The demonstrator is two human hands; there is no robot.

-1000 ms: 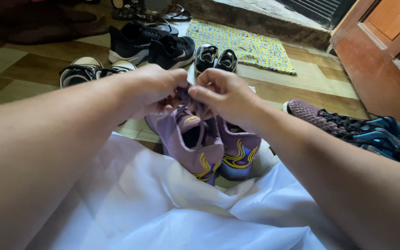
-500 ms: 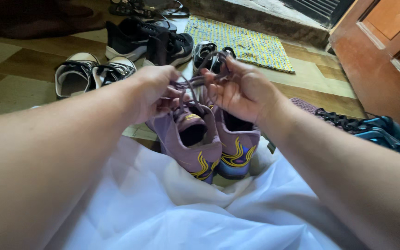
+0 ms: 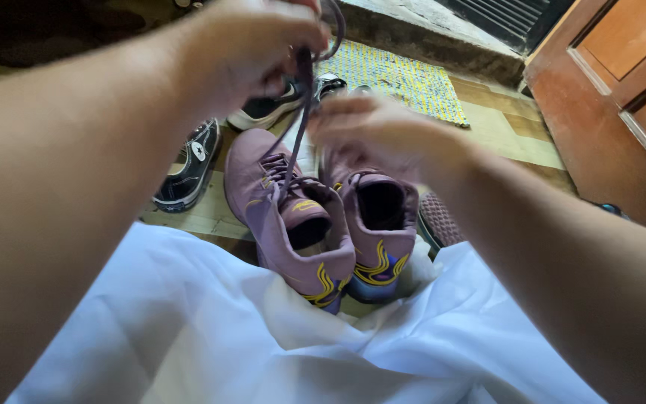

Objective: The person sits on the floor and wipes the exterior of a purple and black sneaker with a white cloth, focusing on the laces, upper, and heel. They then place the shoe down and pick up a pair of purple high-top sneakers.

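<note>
Head view. Left hand (image 3: 252, 45) raised high near the top of frame, its grip pinched shut on a purple shoelace (image 3: 298, 123). The lace runs taut from the fingers down to the eyelets of the left-side purple shoe (image 3: 285, 209), so the height of the hand looks like a way of drawing the lace up and straight out of the shoe.

Right hand (image 3: 383, 131) lower, hovering over the toe end of the second purple shoe (image 3: 379, 217); it is motion-blurred, fingers curled, and I cannot tell whether its grip is closed on the lace or on anything at all.

The two purple shoes stand side by side on the floor, heels toward the camera, touching or nearly so, both upright. Heels show yellow wavy markings. Their back ends rest against the edge of a white cloth (image 3: 263, 344) spread across the foreground, likely over the person's lap.

Containers: none as such. Both shoe openings face up, dark inside, nothing visible in them.

Around: a black-and-white sneaker (image 3: 188, 168) to the left of the pair, a yellow-and-blue woven mat (image 3: 405, 78) beyond, a wooden door (image 3: 622, 82) at right. Floor is tiled in tan and brown.
</note>
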